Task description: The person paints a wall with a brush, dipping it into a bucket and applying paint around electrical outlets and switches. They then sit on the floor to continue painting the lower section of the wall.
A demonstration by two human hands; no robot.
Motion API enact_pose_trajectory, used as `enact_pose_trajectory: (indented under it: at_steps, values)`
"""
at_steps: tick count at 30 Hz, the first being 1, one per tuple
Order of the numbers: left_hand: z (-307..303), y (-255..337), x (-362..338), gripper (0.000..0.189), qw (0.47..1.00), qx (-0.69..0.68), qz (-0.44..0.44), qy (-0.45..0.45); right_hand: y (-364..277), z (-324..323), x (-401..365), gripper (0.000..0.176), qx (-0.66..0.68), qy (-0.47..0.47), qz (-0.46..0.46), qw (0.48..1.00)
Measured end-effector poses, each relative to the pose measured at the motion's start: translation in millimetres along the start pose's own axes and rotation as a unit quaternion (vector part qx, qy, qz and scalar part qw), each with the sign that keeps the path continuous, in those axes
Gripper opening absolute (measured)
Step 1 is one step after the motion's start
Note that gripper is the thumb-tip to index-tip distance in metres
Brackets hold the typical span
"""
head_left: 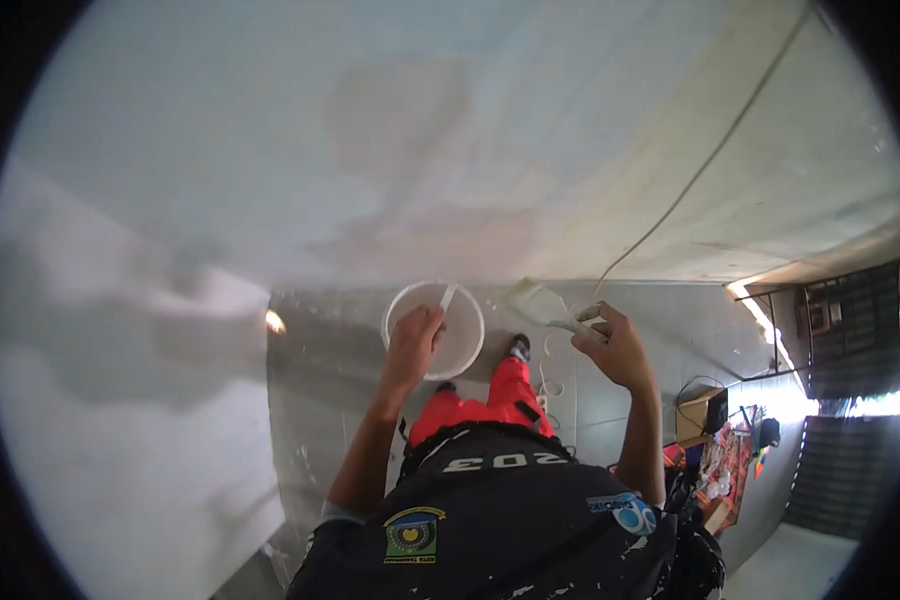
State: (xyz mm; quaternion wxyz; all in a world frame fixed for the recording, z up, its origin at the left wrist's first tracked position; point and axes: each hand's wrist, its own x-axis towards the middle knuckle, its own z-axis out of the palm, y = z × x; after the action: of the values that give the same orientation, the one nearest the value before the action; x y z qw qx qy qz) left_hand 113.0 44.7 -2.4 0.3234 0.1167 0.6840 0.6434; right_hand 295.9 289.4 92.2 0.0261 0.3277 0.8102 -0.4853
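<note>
A round white bucket (481, 345) is below my left hand (415, 342), near the foot of the wall. The fingers of that hand are closed round a white strip (449, 296) that runs to the far rim and looks like the bucket's handle. In my right hand (613, 343) is a wide paintbrush (535, 303), gripped by its handle. Its pale, broad end points left toward the wall, apart from the bucket. I cannot make out what the bucket holds.
A pale wall (270, 150) rises ahead, with another wall (140, 400) at the left. A cable (690, 190) runs down the front wall to the tiled floor (610, 410). Piled belongings (720, 470) and a cardboard box (698, 415) stand at right, near dark shutters (850, 330).
</note>
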Motion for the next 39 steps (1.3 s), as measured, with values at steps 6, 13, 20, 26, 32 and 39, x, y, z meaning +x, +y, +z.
enact_pose_trajectory:
  at_steps: [6,13,20,26,32,39]
  values:
    - [-0.9,3.9,-3.1,0.039,0.999,-0.04,0.008,-0.017,-26.9,72.8,22.3,0.033,-0.24,-0.105,-0.138,0.955]
    - [-5.0,-16.5,-7.0,0.035,0.998,0.041,0.05,-0.007,-34.9,184.5,64.0,0.022,-0.333,-0.162,-0.126,0.92]
    - [-19.7,-55.3,-3.7,0.034,0.981,0.035,0.132,0.137,-34.6,138.5,55.5,0.03,-0.301,-0.028,-0.194,0.933]
    - [-33.2,-37.7,-17.5,0.033,0.997,-0.061,-0.048,0.023,-38.7,-63.3,102.3,0.027,-0.105,0.55,-0.179,0.809]
    - [-45.5,-46.5,-5.8,0.033,0.993,-0.083,-0.046,0.066,-77.4,-177.9,108.0,0.044,-0.061,0.565,-0.263,0.779]
    - [-57.1,-54.3,-8.6,0.034,0.992,-0.089,-0.021,0.087,-144.8,-217.7,85.1,0.026,0.179,0.324,-0.329,0.869]
